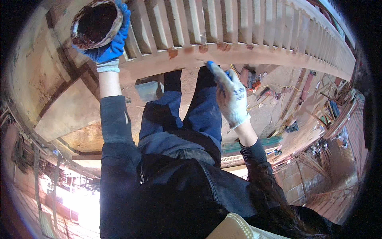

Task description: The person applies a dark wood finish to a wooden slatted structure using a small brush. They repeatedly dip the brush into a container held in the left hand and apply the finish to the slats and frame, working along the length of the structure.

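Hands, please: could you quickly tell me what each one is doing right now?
Left hand: closed around a paint-stained bowl.
Right hand: closed on a blue-handled tool, likely a brush, at the wooden rail.

One paint-stained bowl [96, 24], one long slatted wooden railing [238, 32], two gloved hands [232, 97].

Brush [209, 63] tip (hidden behind glove)
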Available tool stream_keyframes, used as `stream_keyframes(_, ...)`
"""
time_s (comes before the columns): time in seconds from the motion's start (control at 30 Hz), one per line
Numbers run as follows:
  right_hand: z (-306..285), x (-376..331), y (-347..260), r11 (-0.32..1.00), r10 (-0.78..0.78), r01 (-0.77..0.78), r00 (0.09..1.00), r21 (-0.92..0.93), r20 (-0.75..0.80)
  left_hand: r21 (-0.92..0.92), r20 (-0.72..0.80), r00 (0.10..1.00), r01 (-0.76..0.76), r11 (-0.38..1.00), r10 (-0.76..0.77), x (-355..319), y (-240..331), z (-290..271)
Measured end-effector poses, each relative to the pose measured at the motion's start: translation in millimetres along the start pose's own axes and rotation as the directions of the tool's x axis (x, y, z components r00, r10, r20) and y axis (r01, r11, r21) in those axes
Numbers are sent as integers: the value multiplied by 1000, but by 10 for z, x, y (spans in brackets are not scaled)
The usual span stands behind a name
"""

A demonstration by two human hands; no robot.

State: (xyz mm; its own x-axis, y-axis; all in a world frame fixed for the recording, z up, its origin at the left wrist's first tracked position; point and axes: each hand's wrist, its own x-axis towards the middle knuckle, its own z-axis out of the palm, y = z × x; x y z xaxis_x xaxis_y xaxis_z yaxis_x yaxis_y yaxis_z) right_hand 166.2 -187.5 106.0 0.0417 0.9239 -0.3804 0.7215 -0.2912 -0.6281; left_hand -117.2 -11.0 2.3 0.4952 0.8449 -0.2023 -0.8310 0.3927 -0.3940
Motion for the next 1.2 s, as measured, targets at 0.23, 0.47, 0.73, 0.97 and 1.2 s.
stream_keyframes(0.23, -218, 50, 329, 948, 51, -102, 984, -302, -171, 324, -105, 977, -141, 936, 184, 50, -21, 13)
stream_keyframes(0.47, -98, 81, 301, 835, 76, -118, 992, -537, -99, 55, 7, 1000, -15, 998, 15, 34, 15, -23)
stream_keyframes(0.73, -193, 20, 269, 981, 39, -60, 993, -187, -110, 81, 4, 1000, -13, 997, 13, -17, 21, 4)
stream_keyframes(0.97, -105, 99, 188, 999, 1, -2, 999, -38, -46, 83, 26, 999, -21, 996, 19, -8, 16, -34)
stream_keyframes(1.2, -8, 242, 16, 908, -59, 49, 998, -416, -12, 106, 43, 998, -40, 994, 35, 0, 65, -9)
